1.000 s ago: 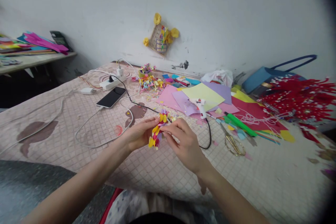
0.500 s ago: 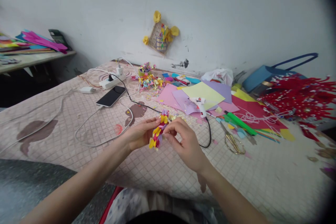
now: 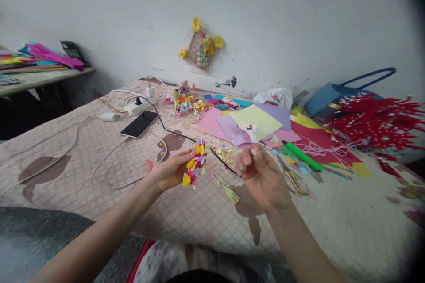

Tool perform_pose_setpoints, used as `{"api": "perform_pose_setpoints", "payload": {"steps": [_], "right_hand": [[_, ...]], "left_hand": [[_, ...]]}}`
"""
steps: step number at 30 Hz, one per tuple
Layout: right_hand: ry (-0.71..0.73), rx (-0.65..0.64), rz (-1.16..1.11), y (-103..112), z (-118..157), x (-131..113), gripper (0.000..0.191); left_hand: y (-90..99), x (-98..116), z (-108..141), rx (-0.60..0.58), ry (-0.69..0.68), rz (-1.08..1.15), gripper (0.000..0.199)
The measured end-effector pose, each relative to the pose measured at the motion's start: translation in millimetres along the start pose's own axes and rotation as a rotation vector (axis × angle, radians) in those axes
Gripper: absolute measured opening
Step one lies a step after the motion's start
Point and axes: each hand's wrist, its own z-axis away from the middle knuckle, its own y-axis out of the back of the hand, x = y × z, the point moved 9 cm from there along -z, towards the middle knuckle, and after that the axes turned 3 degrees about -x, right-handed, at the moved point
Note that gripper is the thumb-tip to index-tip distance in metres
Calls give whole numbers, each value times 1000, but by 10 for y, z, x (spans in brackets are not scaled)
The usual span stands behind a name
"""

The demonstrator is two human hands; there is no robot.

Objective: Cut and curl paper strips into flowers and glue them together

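Tilted, multicoloured flower strip [image 3: 192,165] in left hand [image 3: 173,170]

flower-covered piece [image 3: 193,167]: matt paper-like petals, rough layered surface. paper sheets [image 3: 262,116]: smooth, matt. tablecloth [image 3: 159,212]: quilt-patterned, matt; cloth or plastic, cannot tell. phone [image 3: 140,124]: smooth glossy black screen. power strip [image 3: 137,106]: smooth white plastic. scissors [image 3: 292,179]: gold-toned shiny metal. glue gun [image 3: 249,128]: white plastic. white bag [image 3: 275,96]: thin, crumpled, plastic-like. wall [image 3: 282,22]: matt, scuffed. floor [image 3: 40,234]: dark, speckled, slight sheen.

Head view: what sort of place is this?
Probably a paper-craft workspace: coloured paper sheets, what looks like a glue gun and gold-handled scissors lie on a patterned tabletop.
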Motion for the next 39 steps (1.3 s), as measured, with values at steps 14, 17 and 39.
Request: {"api": "perform_pose_setpoints", "payload": {"steps": [14, 17, 39], "right_hand": [[504, 405, -176, 963, -21, -957, 14], [245, 292, 123, 588, -82, -437, 18], [-94, 106, 365, 84, -102, 525, 15]], "left_hand": [[188, 46, 28, 14, -22, 52, 12], [116, 34, 17, -17, -30, 25, 13], [-2, -70, 29, -80, 8, -68, 18]]}}
